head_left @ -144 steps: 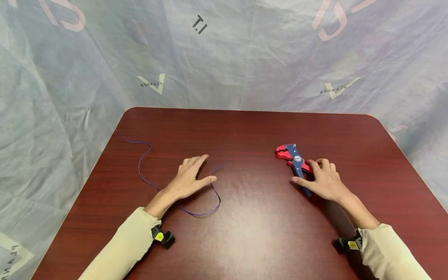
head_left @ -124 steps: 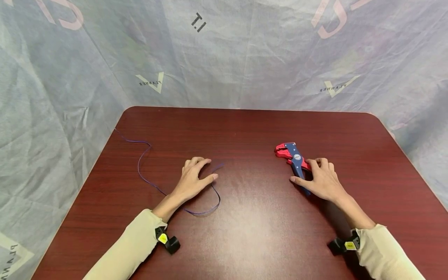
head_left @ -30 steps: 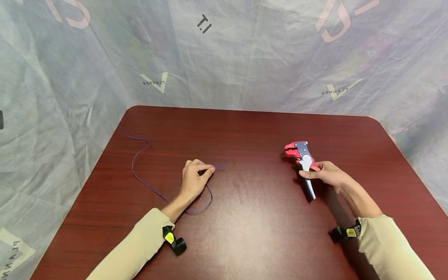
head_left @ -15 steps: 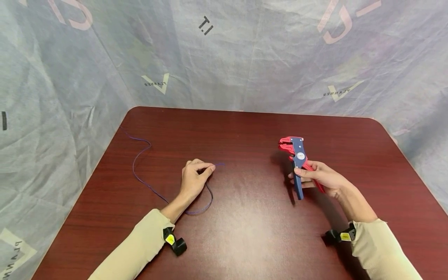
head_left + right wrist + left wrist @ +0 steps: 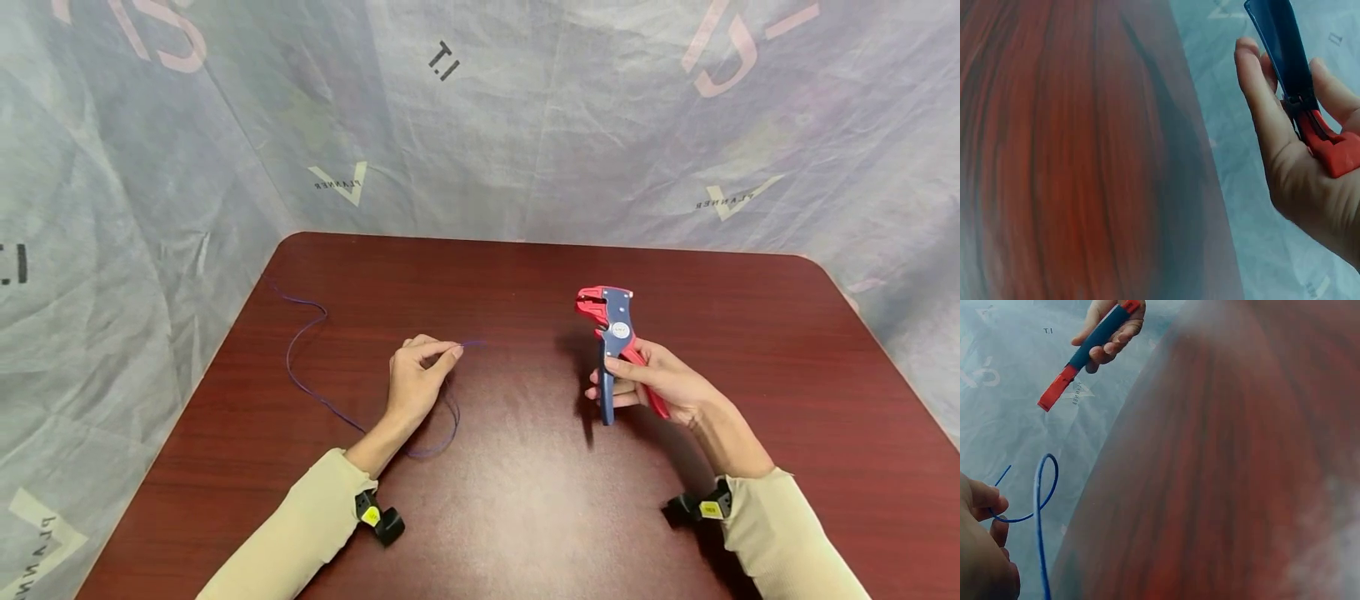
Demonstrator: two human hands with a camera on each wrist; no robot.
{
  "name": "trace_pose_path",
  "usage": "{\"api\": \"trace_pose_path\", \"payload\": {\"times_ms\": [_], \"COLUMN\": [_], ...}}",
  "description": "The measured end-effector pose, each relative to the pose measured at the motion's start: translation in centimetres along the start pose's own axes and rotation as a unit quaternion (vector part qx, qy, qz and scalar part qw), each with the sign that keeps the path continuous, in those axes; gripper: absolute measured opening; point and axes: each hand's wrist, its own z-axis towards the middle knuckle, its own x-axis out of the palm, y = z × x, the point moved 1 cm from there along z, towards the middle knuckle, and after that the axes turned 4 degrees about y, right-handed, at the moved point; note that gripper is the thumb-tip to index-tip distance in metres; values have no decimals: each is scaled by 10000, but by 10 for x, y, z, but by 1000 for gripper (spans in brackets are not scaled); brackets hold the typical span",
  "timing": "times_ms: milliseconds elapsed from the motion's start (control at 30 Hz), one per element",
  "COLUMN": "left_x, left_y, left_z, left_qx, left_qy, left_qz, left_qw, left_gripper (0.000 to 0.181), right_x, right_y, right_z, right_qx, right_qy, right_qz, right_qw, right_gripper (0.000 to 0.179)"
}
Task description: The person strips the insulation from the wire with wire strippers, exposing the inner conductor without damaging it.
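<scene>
Between thumb and fingertips my left hand [image 5: 416, 379] pinches a thin blue-purple wire [image 5: 1040, 531] near its end. A short tip sticks out past the fingers toward the right, and the rest loops under the hand and trails to the table's far left edge. My right hand [image 5: 660, 383] holds a wire stripper [image 5: 618, 329], with a blue body and red jaws, raised over the table. The thumb lies on the blue handle and the fingers wrap behind it. Its jaws point left, toward the wire, a fair distance away.
The dark red-brown wooden table [image 5: 480, 517] has rounded far corners. Grey printed sheeting [image 5: 517, 125] hangs behind it and along both sides. A small black camera [image 5: 381, 518] is strapped to the left wrist, another camera [image 5: 697, 508] to the right.
Both hands were open earlier, with the stripper lying on the table. Now the left hand pinches the wire end. The right hand has gripped and lifted the stripper and carries it left.
</scene>
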Motion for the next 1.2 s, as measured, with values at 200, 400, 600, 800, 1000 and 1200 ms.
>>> {"api": "trace_pose_path", "payload": {"times_ms": [200, 400, 600, 800, 1000, 1200], "left_x": [0, 1, 3, 6, 9, 14], "left_y": [-5, -9, -13, -16, -22, -31], "left_z": [2, 6, 10, 14, 16, 15], "left_qx": [34, 33, 140, 192, 212, 289], "left_qy": [-90, -204, -355, -336, -109, -12], "left_qz": [-445, -961, -1469, -1939, -2887, -3413], "left_qw": [9990, 9952, 9884, 9802, 9571, 9395], "left_gripper": [10, 10, 12, 15, 19, 20], "right_x": [15, 28, 37, 48, 56, 61], "right_y": [-1, -2, -7, -9, -12, -17], "right_z": [12, 21, 29, 33, 37, 41], "right_qx": [-206, -559, -647, -612, -726, -1220], "right_qy": [303, 394, 217, 610, 902, 857], "right_qz": [291, 415, -311, -202, -165, -485], "right_qw": [9989, 9968, 9972, 9961, 9931, 9876], "right_gripper": [34, 57, 76, 78, 72, 71]}}
